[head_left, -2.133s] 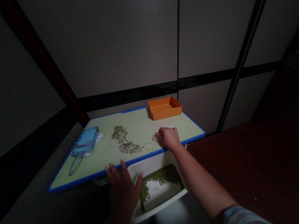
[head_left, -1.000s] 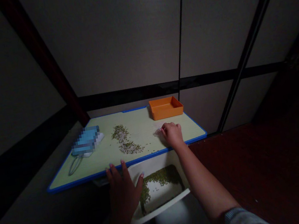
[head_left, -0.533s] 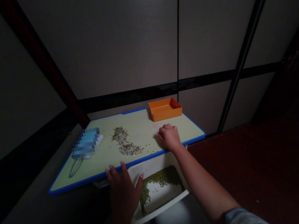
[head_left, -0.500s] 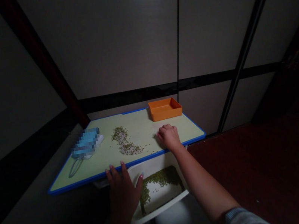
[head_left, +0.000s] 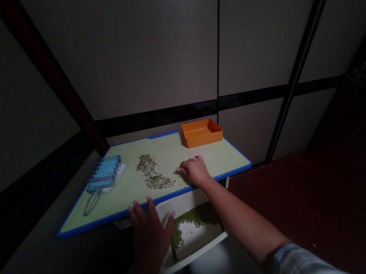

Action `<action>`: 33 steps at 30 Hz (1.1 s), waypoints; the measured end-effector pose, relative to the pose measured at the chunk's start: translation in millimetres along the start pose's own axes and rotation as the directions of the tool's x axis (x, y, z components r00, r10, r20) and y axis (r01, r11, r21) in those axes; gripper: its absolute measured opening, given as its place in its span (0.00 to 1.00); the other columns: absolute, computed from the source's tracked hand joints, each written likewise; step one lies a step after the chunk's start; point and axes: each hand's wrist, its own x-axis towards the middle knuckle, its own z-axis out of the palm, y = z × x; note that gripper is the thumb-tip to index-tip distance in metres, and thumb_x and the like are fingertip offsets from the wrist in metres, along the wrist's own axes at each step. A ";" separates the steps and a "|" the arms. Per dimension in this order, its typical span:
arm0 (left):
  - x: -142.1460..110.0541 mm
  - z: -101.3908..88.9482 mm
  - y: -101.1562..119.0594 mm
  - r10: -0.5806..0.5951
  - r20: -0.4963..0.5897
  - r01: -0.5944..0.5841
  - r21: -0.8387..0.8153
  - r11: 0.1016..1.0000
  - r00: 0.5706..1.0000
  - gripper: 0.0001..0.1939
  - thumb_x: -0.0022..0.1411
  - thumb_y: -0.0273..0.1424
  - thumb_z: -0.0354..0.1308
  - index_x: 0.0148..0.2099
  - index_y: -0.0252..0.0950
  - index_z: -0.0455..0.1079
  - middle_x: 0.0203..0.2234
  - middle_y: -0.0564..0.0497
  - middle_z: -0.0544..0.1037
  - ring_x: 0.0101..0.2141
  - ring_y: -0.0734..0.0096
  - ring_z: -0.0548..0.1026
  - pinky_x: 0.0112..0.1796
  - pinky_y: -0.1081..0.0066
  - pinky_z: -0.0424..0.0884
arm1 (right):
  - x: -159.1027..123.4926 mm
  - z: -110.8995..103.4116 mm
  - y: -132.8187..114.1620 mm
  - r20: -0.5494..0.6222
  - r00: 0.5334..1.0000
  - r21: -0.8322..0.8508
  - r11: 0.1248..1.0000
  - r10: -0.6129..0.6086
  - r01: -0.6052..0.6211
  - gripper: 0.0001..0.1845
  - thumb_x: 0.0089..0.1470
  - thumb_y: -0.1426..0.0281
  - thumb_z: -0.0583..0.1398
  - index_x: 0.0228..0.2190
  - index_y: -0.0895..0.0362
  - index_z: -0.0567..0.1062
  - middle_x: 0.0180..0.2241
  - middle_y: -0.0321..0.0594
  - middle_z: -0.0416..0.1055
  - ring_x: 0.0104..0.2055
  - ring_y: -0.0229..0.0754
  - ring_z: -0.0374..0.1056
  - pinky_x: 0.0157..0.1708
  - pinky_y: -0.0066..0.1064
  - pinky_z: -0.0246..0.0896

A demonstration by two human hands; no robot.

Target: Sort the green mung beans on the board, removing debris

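Observation:
Small green and pale bean-like grains (head_left: 154, 176) lie in a curved patch on a pale yellow-green board with a blue rim (head_left: 167, 148). Just right of the patch, my right hand (head_left: 193, 171) is low over the board, its fingers curled in and the fingertips pointing left; what they hold, if anything, is hidden. My left hand (head_left: 149, 230) is open with spread fingers, fingertips at the board's front edge and thumb over the white tub (head_left: 195, 259). Inside that tub, under the front edge, lie many green grains (head_left: 196, 218).
An orange open box (head_left: 204, 138) stands at the board's back right. On the left lies a blurred-out blue item (head_left: 105, 172) with a looped strap (head_left: 92, 202), partly over something white. Cabinet panels (head_left: 147, 45) rise behind the board, and dark red floor (head_left: 277, 205) shows to the right.
My right hand has moved left across the board, closer to the patch of grains, with its fingertips reaching further left. My left hand has stayed in place.

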 end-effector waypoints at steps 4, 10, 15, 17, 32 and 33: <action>-0.4 0.2 -0.7 0.010 -0.009 -0.010 0.007 1.000 1.000 0.40 0.59 0.45 0.51 0.64 0.21 0.52 0.63 0.20 0.47 0.65 0.32 0.40 0.57 0.43 0.54 | -1.7 0.1 -2.1 0.024 0.989 0.116 0.983 -0.143 0.139 0.17 0.63 0.58 0.53 0.36 0.52 0.78 0.37 0.40 0.77 0.43 0.40 0.68 0.50 0.37 0.43; 0.7 1.0 -2.0 0.003 0.001 -0.003 -0.002 1.000 1.000 0.40 0.58 0.45 0.52 0.63 0.21 0.53 0.63 0.21 0.47 0.65 0.32 0.41 0.56 0.43 0.56 | -5.3 0.2 14.3 0.011 0.981 0.282 0.942 -0.192 0.181 0.12 0.59 0.59 0.58 0.36 0.50 0.80 0.36 0.37 0.78 0.44 0.40 0.68 0.48 0.34 0.46; 0.8 0.4 -1.5 -0.005 0.009 0.005 -0.005 1.000 1.000 0.40 0.58 0.45 0.52 0.64 0.22 0.53 0.64 0.21 0.46 0.65 0.33 0.40 0.56 0.42 0.55 | -10.9 -3.0 26.4 0.026 0.980 0.414 0.894 -0.198 0.170 0.09 0.57 0.63 0.61 0.34 0.52 0.80 0.35 0.36 0.78 0.41 0.39 0.69 0.45 0.29 0.51; 0.7 -0.1 -1.1 -0.001 0.005 0.001 -0.006 1.000 1.000 0.40 0.58 0.45 0.52 0.63 0.21 0.53 0.64 0.21 0.46 0.65 0.33 0.40 0.57 0.42 0.55 | -12.7 -4.1 28.5 0.015 0.983 0.447 0.881 -0.183 0.157 0.08 0.57 0.65 0.61 0.33 0.53 0.80 0.34 0.37 0.78 0.40 0.38 0.69 0.43 0.28 0.53; 1.1 -0.9 -0.3 -0.038 0.041 0.039 -0.011 0.999 0.998 0.41 0.58 0.46 0.50 0.64 0.22 0.52 0.64 0.23 0.46 0.65 0.34 0.39 0.57 0.42 0.54 | -12.0 15.0 47.7 -0.092 0.991 0.754 0.657 0.099 0.004 0.08 0.51 0.65 0.60 0.28 0.57 0.76 0.21 0.33 0.69 0.24 0.35 0.62 0.26 0.25 0.54; 1.3 -0.9 -0.3 -0.038 0.043 0.038 -0.009 0.999 0.998 0.41 0.58 0.46 0.50 0.64 0.22 0.52 0.64 0.23 0.46 0.65 0.34 0.39 0.57 0.42 0.53 | -12.8 14.0 46.2 -0.077 0.993 0.739 0.674 0.087 -0.002 0.09 0.51 0.65 0.61 0.28 0.58 0.76 0.21 0.33 0.69 0.24 0.34 0.61 0.26 0.24 0.53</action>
